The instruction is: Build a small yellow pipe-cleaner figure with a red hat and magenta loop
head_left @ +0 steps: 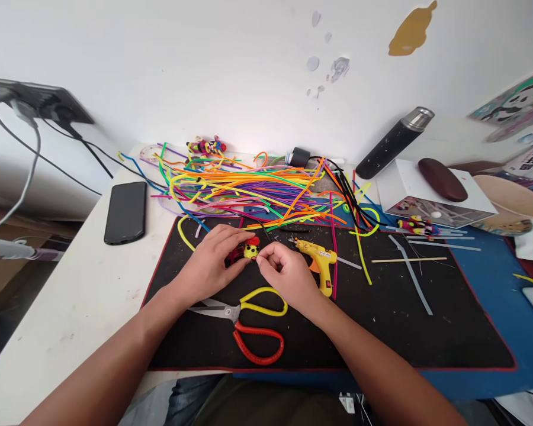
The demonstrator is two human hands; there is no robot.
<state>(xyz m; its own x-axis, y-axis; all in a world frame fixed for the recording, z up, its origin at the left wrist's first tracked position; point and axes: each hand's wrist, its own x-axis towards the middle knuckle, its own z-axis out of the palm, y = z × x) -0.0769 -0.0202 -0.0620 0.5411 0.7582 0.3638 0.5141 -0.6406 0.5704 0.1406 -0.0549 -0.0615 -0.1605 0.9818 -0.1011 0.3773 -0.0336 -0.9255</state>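
Fingers of the left hand (215,257) grasped the doll (250,251) at mid-frame, while the right hand's (288,272) thumb and forefinger pinched together at its right edge; anything between them was too small to tell. The doll looked light, fuzzy and soft, probably easy to squash, so its sides seemed the safest hold, clear of the red top. Scissors (230,311) lay lower centre, the glue gun (323,260) right of centre, pipe cleaners (257,184) upper centre.
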